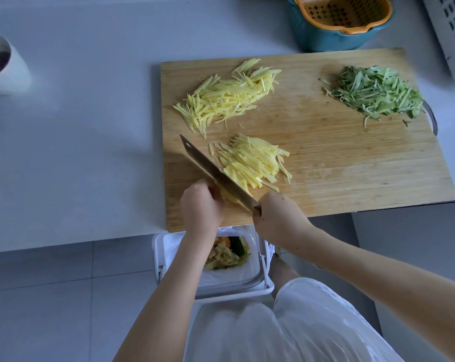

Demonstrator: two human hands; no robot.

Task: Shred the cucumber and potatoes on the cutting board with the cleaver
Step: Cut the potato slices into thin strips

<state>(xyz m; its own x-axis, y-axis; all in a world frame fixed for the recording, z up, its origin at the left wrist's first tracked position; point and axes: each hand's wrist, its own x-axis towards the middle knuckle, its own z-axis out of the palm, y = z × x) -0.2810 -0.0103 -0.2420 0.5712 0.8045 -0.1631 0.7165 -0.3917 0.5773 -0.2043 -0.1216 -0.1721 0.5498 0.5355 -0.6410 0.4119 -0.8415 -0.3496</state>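
My right hand clenches the cleaver by its handle. My left hand, fingers curled, pins the potato slices against the blade. They look wet, slippery and brittle, so I'd hold close to the cut. Just beyond the blade lie potato shreds; well right of my grip, cucumber shreds.

Wood cutting board, matt grain; metal cleaver, glossy; plastic colander.

right hand grips the cleaver low centre, blade angled across potato slices that the left hand holds on the cutting board; cucumber shreds lie upper right.
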